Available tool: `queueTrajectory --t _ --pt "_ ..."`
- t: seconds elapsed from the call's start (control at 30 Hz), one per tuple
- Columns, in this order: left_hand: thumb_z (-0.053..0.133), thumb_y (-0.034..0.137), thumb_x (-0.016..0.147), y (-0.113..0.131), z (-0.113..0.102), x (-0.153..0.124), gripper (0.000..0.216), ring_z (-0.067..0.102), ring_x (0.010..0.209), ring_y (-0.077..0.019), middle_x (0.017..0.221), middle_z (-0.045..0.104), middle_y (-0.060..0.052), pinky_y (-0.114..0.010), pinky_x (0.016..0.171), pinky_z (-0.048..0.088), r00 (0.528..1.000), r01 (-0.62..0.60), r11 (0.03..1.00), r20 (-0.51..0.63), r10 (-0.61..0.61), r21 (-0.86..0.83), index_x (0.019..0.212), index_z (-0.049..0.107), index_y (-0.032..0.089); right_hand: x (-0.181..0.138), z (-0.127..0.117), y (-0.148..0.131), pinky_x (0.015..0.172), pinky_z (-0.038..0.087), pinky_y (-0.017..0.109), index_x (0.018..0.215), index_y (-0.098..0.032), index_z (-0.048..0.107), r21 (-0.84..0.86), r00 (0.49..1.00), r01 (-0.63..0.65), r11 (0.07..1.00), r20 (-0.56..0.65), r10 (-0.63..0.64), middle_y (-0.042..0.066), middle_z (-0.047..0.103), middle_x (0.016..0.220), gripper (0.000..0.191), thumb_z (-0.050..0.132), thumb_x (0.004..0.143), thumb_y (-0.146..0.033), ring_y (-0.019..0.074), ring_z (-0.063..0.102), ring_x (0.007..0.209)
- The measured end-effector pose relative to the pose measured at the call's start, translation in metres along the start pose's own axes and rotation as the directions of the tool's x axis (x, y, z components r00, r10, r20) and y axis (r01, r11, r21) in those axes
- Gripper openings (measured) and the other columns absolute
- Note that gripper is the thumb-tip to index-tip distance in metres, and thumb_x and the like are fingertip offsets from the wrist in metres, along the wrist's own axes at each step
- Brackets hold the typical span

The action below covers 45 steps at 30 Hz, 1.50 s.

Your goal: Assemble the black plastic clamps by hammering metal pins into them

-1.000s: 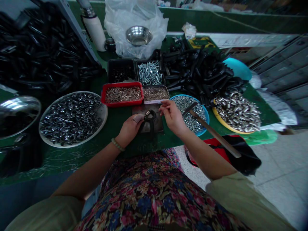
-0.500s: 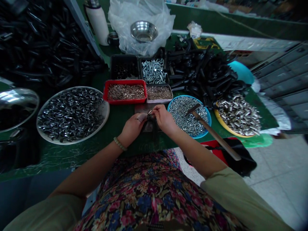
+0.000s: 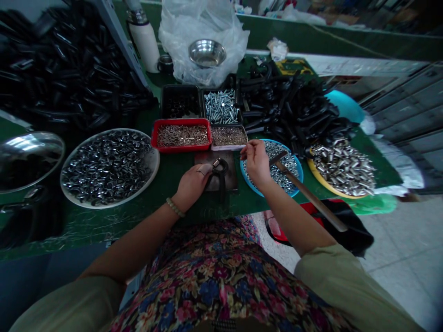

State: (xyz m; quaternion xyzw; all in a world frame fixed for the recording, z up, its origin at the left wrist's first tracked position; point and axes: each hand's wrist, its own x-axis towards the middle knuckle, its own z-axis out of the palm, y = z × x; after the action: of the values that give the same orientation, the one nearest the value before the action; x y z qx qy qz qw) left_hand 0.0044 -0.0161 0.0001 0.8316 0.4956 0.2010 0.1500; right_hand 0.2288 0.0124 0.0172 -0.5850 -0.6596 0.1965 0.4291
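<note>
My left hand (image 3: 194, 185) is closed on the near side of a black ring-headed part (image 3: 221, 174), pinching it between thumb and fingers. A small shiny metal piece (image 3: 217, 162) sits at the top of its ring. Beneath lies a flat metal plate (image 3: 231, 177). My right hand (image 3: 256, 162) is above the left side of a blue bowl of small metal nuts (image 3: 280, 177), fingers curled together. Whatever its fingertips hold, if anything, is too small to make out. A hammer (image 3: 304, 186) rests across that bowl, its handle pointing towards me.
Behind the plate stand a red tray of pins (image 3: 182, 148), a light tray of small fasteners (image 3: 229, 147) and a black tray of screws (image 3: 221, 107). A white basin of dark rings (image 3: 155, 161) is left; a yellow bowl of metal sleeves (image 3: 313, 173) and heaped black parts (image 3: 294, 101) are right.
My right hand has left the black part and moved right, over the blue bowl's edge. The left hand keeps its grip on the part. The view has shifted slightly.
</note>
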Motion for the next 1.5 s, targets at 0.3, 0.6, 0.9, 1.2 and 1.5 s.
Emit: queueTrajectory --t 0.3,0.6,0.9,1.2,1.5 --pt "0.047 0.035 0.094 0.006 0.002 0.02 0.022 0.056 0.092 -0.0219 0.101 0.063 -0.007 -0.033 0.082 0.045 0.998 -0.06 0.977 -0.009 0.064 0.203 0.093 0.062 0.019 -0.036 -0.038 0.033 0.097 0.04 0.054 0.134 -0.018 0.05 -0.612 0.977 0.205 0.764 0.174 -0.123 0.019 0.05 0.131 0.043 0.047 0.092 -0.028 0.0346 0.044 0.119" --pt "0.046 0.022 0.095 0.009 -0.005 0.011 0.019 0.053 0.101 -0.0222 0.111 0.063 -0.007 -0.033 0.082 0.047 0.967 -0.246 0.929 0.131 0.217 0.278 0.107 0.061 0.019 -0.059 -0.083 0.043 0.091 0.044 0.047 0.126 -0.014 0.055 -0.755 0.996 0.075 0.651 0.092 -0.008 0.018 0.059 0.12 0.038 0.047 0.093 -0.031 0.0317 0.051 0.111" --pt "0.04 0.029 0.097 0.012 -0.01 -0.003 0.027 0.057 0.087 -0.0186 0.11 0.058 -0.007 -0.031 0.078 0.05 0.974 -0.156 0.965 0.195 0.115 0.213 0.115 0.056 0.019 -0.069 -0.11 0.047 0.069 0.05 0.039 0.126 -0.01 0.051 -0.835 0.953 -0.066 0.546 0.111 0.284 0.021 0.064 0.109 0.04 0.036 0.095 -0.03 0.0293 0.065 0.087" --pt "0.045 0.029 0.095 0.009 -0.005 -0.002 0.023 0.059 0.083 -0.0184 0.107 0.058 -0.006 -0.03 0.074 0.05 0.976 -0.12 0.982 0.2 0.09 0.143 0.112 0.055 0.019 -0.043 -0.029 -0.053 0.088 0.052 0.041 0.14 -0.023 0.04 -0.296 0.947 0.046 0.954 0.316 0.052 0.01 0.063 0.127 0.044 0.034 0.096 -0.028 0.0277 0.065 0.107" --pt "0.044 0.027 0.094 0.007 -0.005 -0.002 0.024 0.06 0.087 -0.0192 0.108 0.058 -0.006 -0.031 0.076 0.051 0.975 -0.111 0.988 0.203 0.088 0.104 0.115 0.054 0.02 -0.03 -0.016 -0.052 0.095 0.048 0.045 0.14 -0.022 0.038 -0.326 0.944 0.037 0.945 0.321 0.074 0.012 0.062 0.129 0.043 0.032 0.098 -0.029 0.0279 0.064 0.11"
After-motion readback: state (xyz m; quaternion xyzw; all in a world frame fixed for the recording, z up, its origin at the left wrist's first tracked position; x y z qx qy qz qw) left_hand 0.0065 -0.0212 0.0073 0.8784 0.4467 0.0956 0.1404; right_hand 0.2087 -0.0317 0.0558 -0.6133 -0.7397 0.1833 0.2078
